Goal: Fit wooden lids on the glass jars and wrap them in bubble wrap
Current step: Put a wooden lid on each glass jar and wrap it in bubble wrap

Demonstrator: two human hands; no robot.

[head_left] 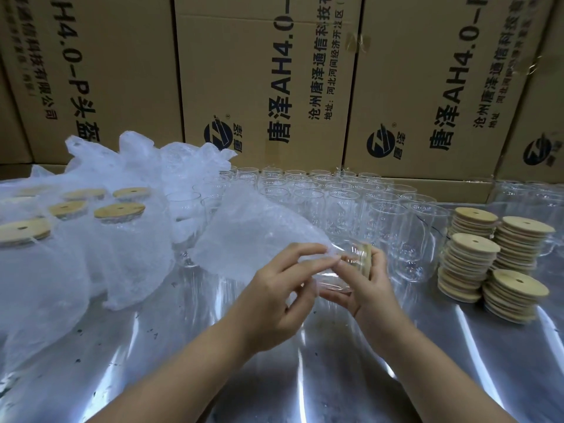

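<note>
The glass jar (pixel 338 271) lies on its side between both hands, over the middle of the shiny surface (pixel 305 370). Its wooden lid (pixel 365 258) is already fitted and faces right. The right hand (pixel 370 288) cups the lidded end, with fingers curled under the glass. The left hand (pixel 274 300) pinches the edge of the bubble wrap (pixel 244 245) against the jar's wall.

To wrap well, I judge the pinched edge should stay flat on the glass while the right hand rolls the jar into the sheet. The film should be taut so it cannot slip on the slick wall, and the lid should stay pressed home.

The wrap is thin, cloudy and crinkled. The jar is clear, smooth and rounded, and the lid is a pale flat disc.

Rows of empty jars (pixel 335 196) stand just behind. Stacked lids (pixel 470 267) with centre holes sit to the right, wrapped jars (pixel 119 213) to the left, and printed cardboard boxes (pixel 268 71) form the backdrop.
</note>
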